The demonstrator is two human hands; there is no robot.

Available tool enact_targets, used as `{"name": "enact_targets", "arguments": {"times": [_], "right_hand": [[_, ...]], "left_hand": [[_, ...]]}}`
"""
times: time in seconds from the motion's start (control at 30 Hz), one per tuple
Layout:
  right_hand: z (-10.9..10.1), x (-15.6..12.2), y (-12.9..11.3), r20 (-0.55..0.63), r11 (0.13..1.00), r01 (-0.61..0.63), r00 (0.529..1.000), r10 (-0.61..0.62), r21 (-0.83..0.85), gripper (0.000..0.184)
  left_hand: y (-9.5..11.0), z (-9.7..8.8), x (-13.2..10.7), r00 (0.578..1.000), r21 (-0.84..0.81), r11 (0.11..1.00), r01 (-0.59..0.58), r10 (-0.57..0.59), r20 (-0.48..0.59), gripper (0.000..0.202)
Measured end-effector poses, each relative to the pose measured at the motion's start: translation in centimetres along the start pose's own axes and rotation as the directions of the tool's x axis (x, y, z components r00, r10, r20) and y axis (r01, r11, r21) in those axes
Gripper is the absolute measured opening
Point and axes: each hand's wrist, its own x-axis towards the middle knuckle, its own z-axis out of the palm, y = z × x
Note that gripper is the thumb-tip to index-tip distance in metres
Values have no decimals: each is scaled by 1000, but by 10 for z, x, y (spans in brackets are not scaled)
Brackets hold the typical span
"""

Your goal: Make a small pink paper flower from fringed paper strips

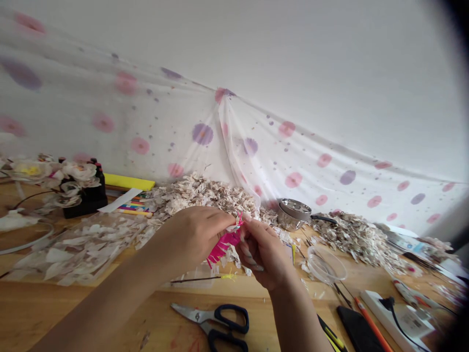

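Left hand [190, 239] fingers pinching top of pink fringed paper [223, 246], right hand [264, 256] fingers curled tight on same strip, so both clenched, strip held up between hands above wooden table [157, 305], just in front of pale petal pile [198, 193]; scissors [208, 320] lie below; close firm pinch keeps fringe from slipping

The left hand [194, 239] and right hand [262, 254] pinch a fringed magenta strip [223, 247] above a wooden worktop [110, 303], with black-handled scissors [216, 322] at six o'clock, a heap of pale petals [198, 195] at twelve, and a small steel pot [293, 213] at two.
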Motion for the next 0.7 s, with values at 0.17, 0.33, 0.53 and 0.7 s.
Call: {"name": "enact_targets", "arguments": {"times": [0.17, 0.33, 0.53, 0.7], "right_hand": [[-1, 0, 1, 14, 1000, 3, 1000, -3, -3, 39], [-2, 0, 1, 19, 1000, 3, 1000, -3, 2, 39], [-1, 0, 1, 22, 1000, 8, 1000, -9, 3, 37], [-1, 0, 2, 21, 1000, 22, 1000, -22, -18, 37]], "left_hand": [[0, 0, 0, 1000, -2, 1000, 1, -1, -8, 30], [-2, 1, 2, 1000, -4, 1000, 4, -4, 3, 29], [-1, 1, 1, 1000, -5, 1000, 5, -5, -6, 29], [-1, 1, 2, 1000, -14, 1000, 12, -12, 6, 28]]}}
